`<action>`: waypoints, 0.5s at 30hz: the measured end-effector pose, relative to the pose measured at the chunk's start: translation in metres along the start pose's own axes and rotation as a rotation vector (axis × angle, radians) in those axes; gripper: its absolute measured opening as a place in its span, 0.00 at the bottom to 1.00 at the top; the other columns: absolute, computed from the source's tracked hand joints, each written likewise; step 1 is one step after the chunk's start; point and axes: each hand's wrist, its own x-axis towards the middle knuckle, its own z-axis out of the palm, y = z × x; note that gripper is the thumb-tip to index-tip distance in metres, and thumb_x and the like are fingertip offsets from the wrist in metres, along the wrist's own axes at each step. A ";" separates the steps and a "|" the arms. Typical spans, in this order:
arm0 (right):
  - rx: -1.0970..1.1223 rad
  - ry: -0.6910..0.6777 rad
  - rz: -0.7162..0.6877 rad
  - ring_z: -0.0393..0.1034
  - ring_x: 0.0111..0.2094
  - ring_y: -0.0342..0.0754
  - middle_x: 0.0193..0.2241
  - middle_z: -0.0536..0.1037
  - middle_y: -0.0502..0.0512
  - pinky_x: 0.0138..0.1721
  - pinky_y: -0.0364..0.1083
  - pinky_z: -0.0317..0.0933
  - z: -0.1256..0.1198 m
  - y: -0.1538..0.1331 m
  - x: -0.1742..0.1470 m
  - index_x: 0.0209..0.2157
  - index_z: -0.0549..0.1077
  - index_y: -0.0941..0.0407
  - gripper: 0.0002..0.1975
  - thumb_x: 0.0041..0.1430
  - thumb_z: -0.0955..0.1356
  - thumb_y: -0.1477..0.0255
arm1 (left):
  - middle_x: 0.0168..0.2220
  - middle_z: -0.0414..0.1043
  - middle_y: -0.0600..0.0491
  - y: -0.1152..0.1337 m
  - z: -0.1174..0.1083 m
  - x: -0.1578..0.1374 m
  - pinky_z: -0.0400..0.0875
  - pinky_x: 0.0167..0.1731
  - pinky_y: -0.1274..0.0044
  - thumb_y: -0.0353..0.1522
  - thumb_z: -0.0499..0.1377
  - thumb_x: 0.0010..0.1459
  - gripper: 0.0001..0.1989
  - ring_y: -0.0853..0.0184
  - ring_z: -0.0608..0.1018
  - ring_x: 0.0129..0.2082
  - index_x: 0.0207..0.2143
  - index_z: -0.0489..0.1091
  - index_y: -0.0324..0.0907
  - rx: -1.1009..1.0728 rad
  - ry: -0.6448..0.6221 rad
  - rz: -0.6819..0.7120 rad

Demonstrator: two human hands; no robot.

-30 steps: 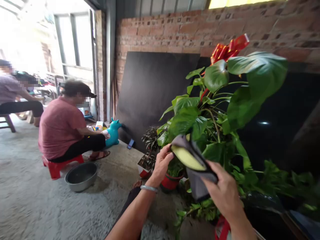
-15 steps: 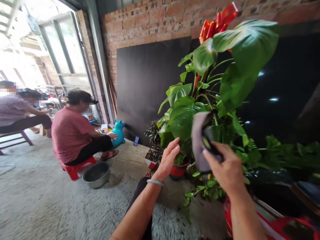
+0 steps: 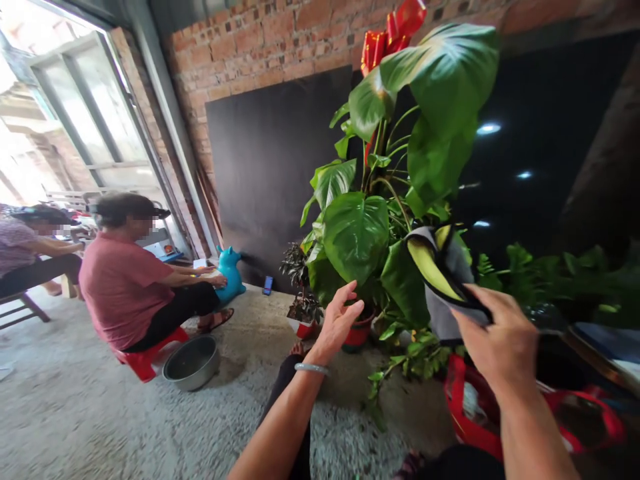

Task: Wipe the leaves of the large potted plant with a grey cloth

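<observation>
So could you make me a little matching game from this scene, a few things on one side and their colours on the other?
Things:
1. cloth in the right hand
2. bowl on the floor
3. toy animal
4. stool

Colours:
a. red
b. grey and yellow
c. turquoise
d. metal grey

Pairs: 1-b, 2-d, 3-c, 4-a

To your left, a person in a red shirt [image 3: 123, 283] sits on a red stool [image 3: 145, 360] beside a metal basin [image 3: 191, 363]; a teal toy animal [image 3: 230, 270] stands against the brick wall [image 3: 260, 47].
</observation>
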 end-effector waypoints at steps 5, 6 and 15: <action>0.014 -0.451 0.378 0.78 0.37 0.62 0.35 0.83 0.58 0.41 0.57 0.70 -0.003 0.061 -0.052 0.35 0.81 0.51 0.19 0.39 0.67 0.62 | 0.46 0.75 0.46 -0.019 0.004 0.003 0.71 0.43 0.73 0.39 0.69 0.50 0.25 0.60 0.75 0.44 0.50 0.76 0.42 -0.001 -0.003 -0.058; 0.083 -0.463 0.436 0.78 0.37 0.62 0.33 0.84 0.57 0.40 0.56 0.70 -0.014 0.069 -0.062 0.34 0.81 0.49 0.18 0.38 0.68 0.62 | 0.43 0.76 0.47 -0.027 0.007 0.007 0.70 0.43 0.73 0.39 0.69 0.49 0.23 0.61 0.76 0.43 0.47 0.77 0.41 -0.020 -0.006 -0.096; -0.146 0.063 0.073 0.74 0.48 0.60 0.45 0.80 0.67 0.51 0.53 0.65 -0.019 0.029 0.021 0.48 0.79 0.59 0.24 0.53 0.65 0.64 | 0.46 0.77 0.45 -0.086 0.095 0.061 0.68 0.36 0.75 0.30 0.68 0.42 0.23 0.61 0.77 0.43 0.44 0.74 0.40 -0.162 -0.009 -0.534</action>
